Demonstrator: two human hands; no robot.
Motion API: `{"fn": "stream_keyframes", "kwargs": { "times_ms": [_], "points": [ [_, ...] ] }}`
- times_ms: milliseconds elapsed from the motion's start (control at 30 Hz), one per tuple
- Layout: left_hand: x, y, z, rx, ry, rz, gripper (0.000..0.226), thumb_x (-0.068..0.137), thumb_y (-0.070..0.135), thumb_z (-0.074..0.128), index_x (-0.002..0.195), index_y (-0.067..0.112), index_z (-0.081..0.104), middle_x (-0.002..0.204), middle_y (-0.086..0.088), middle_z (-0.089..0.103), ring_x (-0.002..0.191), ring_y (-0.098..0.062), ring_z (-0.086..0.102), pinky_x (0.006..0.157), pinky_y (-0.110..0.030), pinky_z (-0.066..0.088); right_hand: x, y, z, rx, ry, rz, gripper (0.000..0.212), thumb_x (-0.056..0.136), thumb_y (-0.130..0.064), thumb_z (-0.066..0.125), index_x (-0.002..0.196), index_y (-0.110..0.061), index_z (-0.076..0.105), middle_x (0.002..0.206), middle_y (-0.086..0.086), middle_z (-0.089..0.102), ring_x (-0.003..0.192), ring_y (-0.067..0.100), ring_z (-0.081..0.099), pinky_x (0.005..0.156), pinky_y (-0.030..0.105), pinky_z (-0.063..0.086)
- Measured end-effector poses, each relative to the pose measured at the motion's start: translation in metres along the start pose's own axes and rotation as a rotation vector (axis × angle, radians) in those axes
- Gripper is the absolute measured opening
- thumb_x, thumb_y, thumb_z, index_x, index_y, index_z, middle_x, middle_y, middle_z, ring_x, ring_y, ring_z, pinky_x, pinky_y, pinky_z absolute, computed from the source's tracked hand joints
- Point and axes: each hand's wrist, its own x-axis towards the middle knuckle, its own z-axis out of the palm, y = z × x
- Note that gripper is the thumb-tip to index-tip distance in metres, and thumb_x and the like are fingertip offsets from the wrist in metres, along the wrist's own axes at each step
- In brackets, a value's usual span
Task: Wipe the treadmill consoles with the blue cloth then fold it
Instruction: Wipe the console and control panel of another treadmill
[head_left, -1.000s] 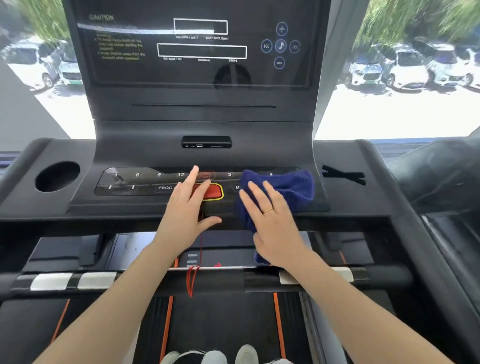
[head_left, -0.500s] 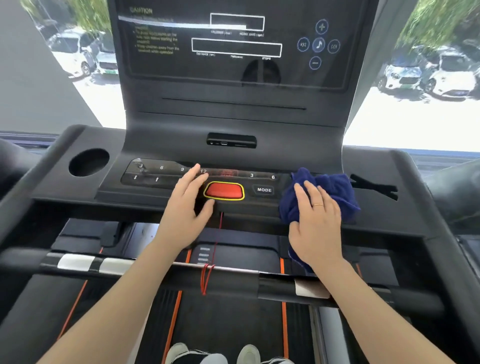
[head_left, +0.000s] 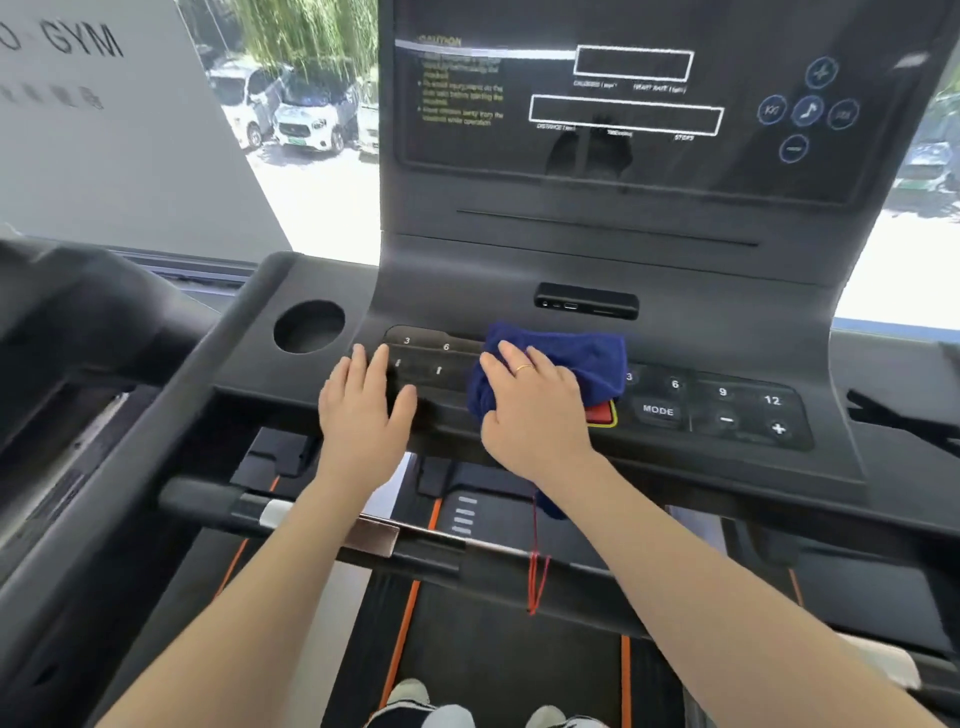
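Observation:
The dark treadmill console (head_left: 597, 270) fills the view, with its black button panel (head_left: 727, 410) below the screen (head_left: 623, 104). A bunched blue cloth (head_left: 587, 358) lies over the middle of the panel and hides most of the red stop button (head_left: 602, 414). My right hand (head_left: 530, 410) presses flat on the cloth, fingers spread, a ring on one finger. My left hand (head_left: 363, 410) rests flat on the left end of the panel, fingers apart, holding nothing.
A round cup holder (head_left: 309, 326) sits in the console's left wing. A front handlebar (head_left: 415, 540) crosses under my forearms, with a red safety cord (head_left: 535, 571) hanging over it. Another treadmill's dark frame (head_left: 78, 338) stands at the left. The belt and my shoes are below.
My right hand has slid the cloth leftwards from the panel's right end onto its middle, over the red button. My left hand has shifted left along the panel. The camera has turned left.

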Motion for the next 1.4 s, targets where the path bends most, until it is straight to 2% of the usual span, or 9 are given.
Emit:
{"fn": "stream_keyframes", "kwargs": {
  "times_ms": [233,367,500,667,900,1000,1133,1267,1400],
  "points": [
    [0.006,-0.017,-0.02,-0.064,0.034,0.074,0.059,0.086,0.03,0.025,0.136,0.007,0.044,0.137,-0.013,0.049,0.126,-0.031,0.04,0.105,-0.039,0.028,0.034,-0.071,0.027,0.102,-0.039,-0.216,0.064,0.089,-0.023,0.049,0.148,-0.023,0.024,0.157,0.001,0.018,0.144,0.025,0.009,0.116,0.039,0.008],
    [0.013,-0.019,-0.025,-0.041,-0.004,0.079,0.058,0.088,0.037,0.023,0.135,0.012,0.046,0.138,-0.008,0.048,0.127,-0.029,0.037,0.102,-0.04,0.028,0.023,-0.047,0.021,0.188,-0.085,-0.389,0.064,0.078,-0.004,0.053,0.14,-0.02,0.043,0.15,0.0,0.034,0.14,0.024,0.025,0.115,0.039,0.019],
    [0.02,-0.013,-0.027,-0.031,-0.049,0.097,0.041,0.097,0.037,0.031,0.123,0.021,0.058,0.144,-0.003,0.04,0.132,-0.027,0.028,0.105,-0.041,0.023,-0.002,0.003,0.018,0.193,0.21,-0.146,0.055,0.063,-0.014,0.043,0.113,-0.013,0.066,0.12,0.005,0.064,0.107,0.03,0.06,0.092,0.039,0.045],
    [0.036,0.013,-0.034,-0.204,-0.184,0.333,0.036,0.098,0.03,0.038,0.128,0.018,0.054,0.145,-0.001,0.038,0.135,-0.019,0.027,0.109,-0.03,0.018,0.016,0.031,-0.024,0.557,0.21,0.395,0.049,0.081,-0.003,0.043,0.128,-0.015,0.053,0.123,0.008,0.057,0.11,0.025,0.052,0.088,0.028,0.038],
    [0.065,0.084,-0.098,-0.504,-0.302,0.605,0.038,0.097,0.021,0.044,0.135,0.017,0.041,0.129,0.01,0.042,0.118,-0.004,0.04,0.099,-0.013,0.027,0.036,-0.002,-0.108,0.826,0.38,0.274,0.033,0.082,-0.003,0.053,0.112,-0.015,0.05,0.107,0.003,0.055,0.092,0.015,0.052,0.066,0.022,0.042],
    [0.074,0.105,-0.125,-0.712,-0.353,0.623,0.029,0.095,0.019,0.05,0.12,0.03,0.044,0.112,0.02,0.053,0.101,0.007,0.052,0.089,-0.01,0.039,0.04,-0.012,-0.138,0.88,0.506,0.199,0.031,0.082,-0.004,0.057,0.11,-0.015,0.058,0.109,0.007,0.06,0.093,0.02,0.059,0.074,0.029,0.05],
    [0.081,0.114,-0.141,-0.721,-0.296,0.65,0.057,0.088,0.018,0.062,0.138,0.015,0.035,0.119,0.013,0.051,0.106,-0.001,0.051,0.085,-0.007,0.042,0.031,-0.021,-0.157,1.032,0.533,0.156,0.023,0.088,-0.011,0.061,0.11,-0.018,0.058,0.107,0.004,0.065,0.097,0.018,0.062,0.083,0.033,0.052],
    [0.083,0.113,-0.146,-0.675,-0.299,0.647,0.019,0.082,0.025,0.067,0.098,0.02,0.058,0.092,0.0,0.067,0.086,-0.017,0.064,0.079,-0.035,0.054,0.018,-0.03,-0.159,1.065,0.531,0.195,0.013,0.094,-0.018,0.055,0.106,-0.014,0.051,0.105,0.005,0.062,0.092,0.015,0.06,0.08,0.032,0.051],
    [0.07,0.115,-0.147,-0.698,-0.291,0.66,0.02,0.086,0.022,0.064,0.069,0.023,0.054,0.06,0.011,0.057,0.055,0.0,0.052,0.055,-0.015,0.04,0.009,-0.031,-0.156,0.853,0.621,0.266,0.01,0.088,-0.024,0.061,0.093,-0.017,0.056,0.093,0.002,0.063,0.088,0.019,0.061,0.079,0.037,0.05]
  ]
}}
